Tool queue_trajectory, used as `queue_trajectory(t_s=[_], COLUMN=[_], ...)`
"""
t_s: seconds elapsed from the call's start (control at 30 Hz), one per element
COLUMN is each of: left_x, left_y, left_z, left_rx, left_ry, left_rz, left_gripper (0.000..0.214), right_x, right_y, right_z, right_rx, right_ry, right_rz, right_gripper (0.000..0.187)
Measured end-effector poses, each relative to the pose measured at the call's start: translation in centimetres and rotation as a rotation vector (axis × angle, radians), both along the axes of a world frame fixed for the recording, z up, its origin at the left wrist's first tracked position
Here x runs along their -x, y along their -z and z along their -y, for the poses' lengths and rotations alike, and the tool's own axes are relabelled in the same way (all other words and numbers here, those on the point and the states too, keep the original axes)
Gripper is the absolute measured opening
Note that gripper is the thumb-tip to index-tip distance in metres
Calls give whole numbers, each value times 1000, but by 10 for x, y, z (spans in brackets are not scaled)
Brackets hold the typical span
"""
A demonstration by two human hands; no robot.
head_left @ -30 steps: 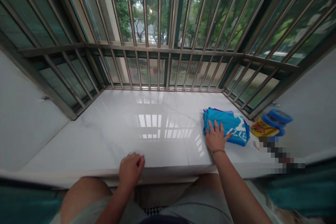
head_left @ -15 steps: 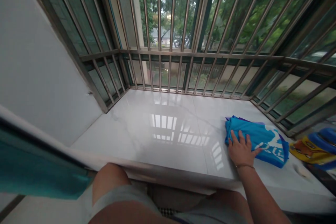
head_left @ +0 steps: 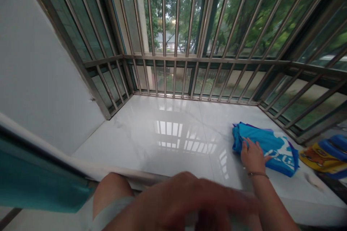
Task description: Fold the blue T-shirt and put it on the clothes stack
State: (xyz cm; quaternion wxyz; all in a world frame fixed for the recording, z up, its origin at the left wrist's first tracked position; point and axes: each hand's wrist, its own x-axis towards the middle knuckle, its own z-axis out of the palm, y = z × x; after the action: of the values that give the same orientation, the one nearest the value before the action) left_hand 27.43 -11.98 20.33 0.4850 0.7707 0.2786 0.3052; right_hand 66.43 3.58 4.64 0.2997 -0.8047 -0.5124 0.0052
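A folded blue cloth item with white lettering and a white printed figure lies on the right part of the white ledge. Some purple fabric shows at its far and right edges. My right hand rests on its near left part, the fingers a little bent and apart, thumb pointing right. A thin bracelet circles that wrist. Close to the camera, in front of the ledge's edge, my left hand reaches toward the right. It is smeared by motion, so its fingers cannot be made out, and it is apart from the cloth.
The glossy white ledge reflects the window. Metal window bars close off its back and sides. A yellow container with a blue lid stands at the far right. A teal curtain hangs at lower left, beside my bare knee.
My left hand has come into view from below. On the blue cloth, my right hand has shifted slightly right and its fingers have drawn in. The cloth stays in about the same place.
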Motion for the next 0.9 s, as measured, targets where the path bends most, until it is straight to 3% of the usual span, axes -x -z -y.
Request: queue_trajectory(t_s=[0.07,0.17,0.23,0.33,0.43,0.53,0.7,0.73,0.83,0.9], left_x=[-8,-24,-31,-32,-20,0,22,23,21,21], left_y=[6,42,77,126,152,155,141,139,134,133], left_z=[-21,-45,-51,-53,-52,-48,-27,-23,-13,-8], left_rx=[-42,-116,-152,-223,-266,-215,124,200,287,281], left_ry=[-27,-220,-323,-484,-598,-608,-230,-187,-181,-176], left_rz=[-29,-131,-126,-81,-93,-142,-201,-198,-224,-287], left_gripper=[61,45,53,74,84,84,110,100,43,33], right_x=[2,33,73,139,180,187,177,176,173,170], right_y=[-19,-44,-52,-45,-28,-21,-31,-33,-37,-40], right_z=[2,23,49,98,138,156,159,160,165,169], right_rx=[-101,-300,-324,-188,-78,-15,89,100,117,112], right_ry=[45,44,-120,-517,-724,-774,-763,-783,-872,-946], right_rz=[-138,-225,-288,-459,-575,-724,-880,-867,-791,-736], right_gripper=[77,92,87,68,56,58,59,58,57,56])
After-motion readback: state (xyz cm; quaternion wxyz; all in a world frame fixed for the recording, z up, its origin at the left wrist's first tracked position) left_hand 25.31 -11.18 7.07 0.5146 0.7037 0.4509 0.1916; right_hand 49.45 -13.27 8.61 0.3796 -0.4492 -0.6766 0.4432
